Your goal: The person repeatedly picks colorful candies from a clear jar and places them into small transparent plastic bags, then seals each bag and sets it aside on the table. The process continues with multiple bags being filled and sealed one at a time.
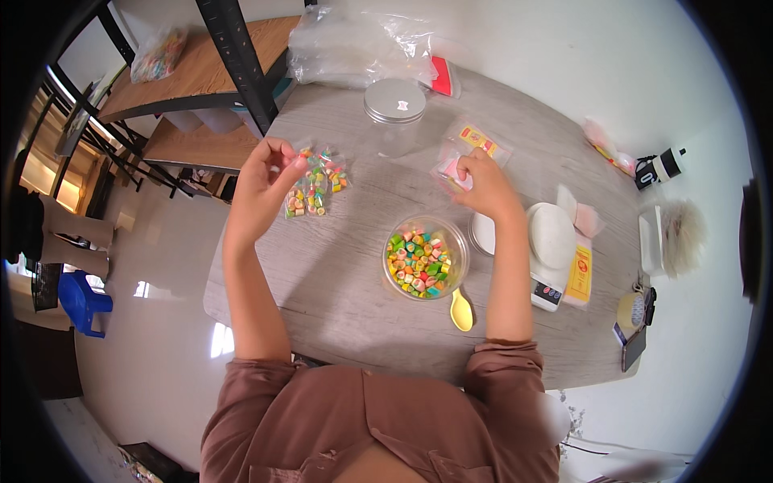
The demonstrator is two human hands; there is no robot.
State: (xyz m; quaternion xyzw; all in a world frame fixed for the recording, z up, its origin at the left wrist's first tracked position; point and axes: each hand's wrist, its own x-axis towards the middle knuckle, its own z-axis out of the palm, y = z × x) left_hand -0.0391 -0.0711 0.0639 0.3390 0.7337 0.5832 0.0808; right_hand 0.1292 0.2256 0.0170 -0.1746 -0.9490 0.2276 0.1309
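Observation:
My left hand (pixel 261 184) is at the left of the table, its thumb tip against or just above several small clear packets of colourful cut candies (pixel 317 187). Whether its curled fingers grip a packet is hidden. Over on the right, my right hand (pixel 490 184) bends its fingers down at flat clear plastic packets (pixel 450 172) with pink and yellow printing. I cannot tell if it pinches one. Between my forearms stands an open clear round jar (pixel 462 265), holding many loose candies (pixel 418 262). A yellow spoon (pixel 461 313) lies beside the jar.
A lidded clear jar (pixel 392 136) stands at the back, near a large plastic bag (pixel 362 51). Right of my forearm are a white kitchen scale (pixel 551 235) and a yellow packet (pixel 581 271). Tape (pixel 629 311) and a phone (pixel 634 349) sit by the right edge. Metal-framed shelving (pixel 235 60) adjoins the left.

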